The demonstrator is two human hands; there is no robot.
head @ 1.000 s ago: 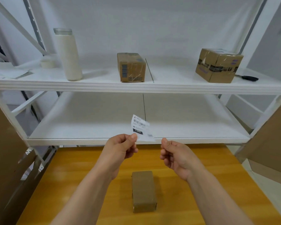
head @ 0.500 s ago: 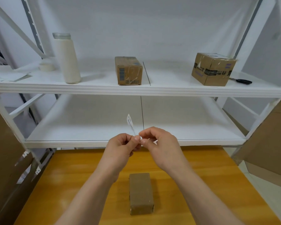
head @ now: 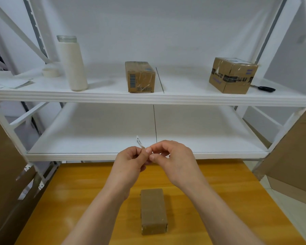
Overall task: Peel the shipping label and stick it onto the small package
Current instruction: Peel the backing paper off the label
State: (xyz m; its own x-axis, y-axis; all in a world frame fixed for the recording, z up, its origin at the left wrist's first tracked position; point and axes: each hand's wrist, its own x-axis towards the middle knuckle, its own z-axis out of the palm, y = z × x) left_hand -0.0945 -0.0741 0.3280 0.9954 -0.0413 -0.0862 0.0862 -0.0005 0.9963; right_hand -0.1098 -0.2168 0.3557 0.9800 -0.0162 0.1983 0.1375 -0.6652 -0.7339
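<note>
Head view, right hand (head: 173,160) now pinching shipping label (head: 139,142) (edge-on) alongside left hand (head: 131,161)

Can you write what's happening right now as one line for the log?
step: peeling | left hand: pinching small white shipping label | right hand: picking at it | small brown cardboard package: on table, unlabelled

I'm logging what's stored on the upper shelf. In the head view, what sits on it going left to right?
Stack of white paper → roll of tape → white bottle → middle cardboard box → taped cardboard box → black tool.
</note>
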